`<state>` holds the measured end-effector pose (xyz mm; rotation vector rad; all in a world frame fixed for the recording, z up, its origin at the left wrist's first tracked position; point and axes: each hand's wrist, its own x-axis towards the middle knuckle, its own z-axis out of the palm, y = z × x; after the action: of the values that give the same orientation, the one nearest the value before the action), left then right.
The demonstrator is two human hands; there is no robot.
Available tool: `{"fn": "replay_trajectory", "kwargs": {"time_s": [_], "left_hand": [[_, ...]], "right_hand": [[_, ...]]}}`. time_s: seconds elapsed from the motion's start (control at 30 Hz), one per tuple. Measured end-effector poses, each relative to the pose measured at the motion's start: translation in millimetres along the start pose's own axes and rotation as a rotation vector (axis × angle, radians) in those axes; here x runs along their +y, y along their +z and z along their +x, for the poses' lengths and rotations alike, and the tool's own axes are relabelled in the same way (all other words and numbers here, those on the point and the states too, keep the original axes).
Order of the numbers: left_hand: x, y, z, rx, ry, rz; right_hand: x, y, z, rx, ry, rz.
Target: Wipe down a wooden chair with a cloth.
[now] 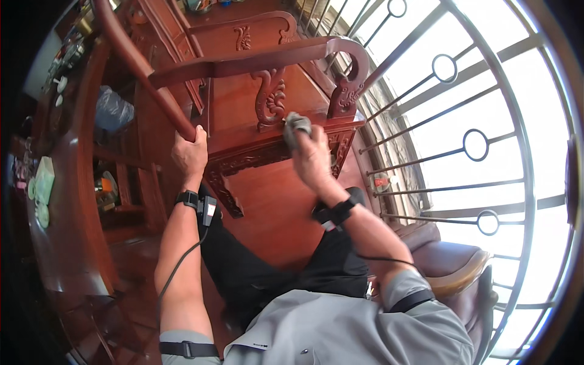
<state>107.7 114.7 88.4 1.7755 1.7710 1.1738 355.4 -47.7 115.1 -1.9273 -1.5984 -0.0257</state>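
A carved reddish wooden armchair (269,54) stands before me, its seat (237,109) and carved apron facing my legs. My left hand (189,153) is closed around the lower end of a curved wooden rail (169,107) at the chair's left side. In my right hand (312,157) is a crumpled grey cloth (297,127), at the seat's edge beside the foot of the scroll-carved arm support (270,100). The curled front of the armrest (353,54) rises to the right of that hand. Slight blur covers my right hand, and its fingertips are partly hidden by the cloth.
A wooden table (84,182) with a pale green box (44,180) runs along the left. Beneath it are a plastic bag (112,109) and an orange object (106,185). A metal window grille (419,121) curves along the right, above a brown leather chair (449,264). Another carved armrest (246,23) stands behind.
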Motion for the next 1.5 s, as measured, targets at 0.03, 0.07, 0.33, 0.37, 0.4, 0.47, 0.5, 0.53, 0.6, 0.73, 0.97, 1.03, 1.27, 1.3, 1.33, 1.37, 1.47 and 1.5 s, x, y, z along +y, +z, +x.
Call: {"fn": "replay_trajectory", "kwargs": {"time_s": [0.03, 0.07, 0.33, 0.37, 0.4, 0.47, 0.5, 0.53, 0.6, 0.73, 0.97, 1.03, 1.27, 1.3, 1.33, 1.37, 1.47, 1.5], "left_hand": [[-3, 2, -1, 0.005, 0.018, -0.015], [0, 3, -2, 0.030, 0.034, -0.004], [14, -1, -6, -0.026, -0.082, 0.086], [15, 0, -7, -0.029, -0.077, 0.092], [14, -2, -6, -0.028, -0.073, 0.103], [10, -4, -5, -0.025, -0.080, 0.069], [10, -5, -5, -0.037, -0.085, 0.066], [9, -4, -4, -0.049, -0.088, 0.062], [11, -3, -4, -0.065, -0.094, 0.065], [13, -6, -3, -0.065, -0.062, 0.076], [13, -5, -5, -0.064, -0.064, 0.094], [14, -6, -4, -0.056, -0.061, 0.084], [8, -2, -4, -0.021, -0.004, 0.022], [11, -3, -4, -0.013, 0.006, 0.012], [15, -4, -5, -0.017, -0.002, 0.044], [19, -5, -6, -0.023, -0.011, 0.074], [27, -10, -6, -0.012, -0.016, 0.100], [26, -12, -7, -0.008, -0.020, 0.102]], "right_hand": [[-14, 12, -2, 0.002, -0.012, 0.041], [-25, 23, -6, -0.006, -0.009, 0.078], [-86, 60, -5, -0.269, -0.081, 0.188], [-80, 60, -4, -0.288, -0.088, 0.183], [-70, 59, -2, -0.248, -0.144, 0.143], [-49, 42, 0, -0.205, -0.143, 0.107], [-36, 30, 0, -0.184, -0.141, 0.086], [-20, 22, 1, -0.146, -0.110, 0.081], [15, 6, 0, -0.045, -0.053, 0.063], [83, -28, -1, 0.128, 0.073, -0.037], [106, -30, 5, 0.296, 0.394, 0.062], [86, -5, -1, 0.391, 0.275, 0.135], [-37, 59, -12, 0.123, 0.227, 0.396], [-50, 62, -11, 0.018, 0.208, 0.405], [-57, 61, -7, -0.100, 0.167, 0.482], [-62, 59, -3, -0.219, 0.127, 0.557], [-68, 37, 26, -0.129, -0.006, 0.650], [-76, 18, 46, 0.020, -0.105, 0.583]]}}
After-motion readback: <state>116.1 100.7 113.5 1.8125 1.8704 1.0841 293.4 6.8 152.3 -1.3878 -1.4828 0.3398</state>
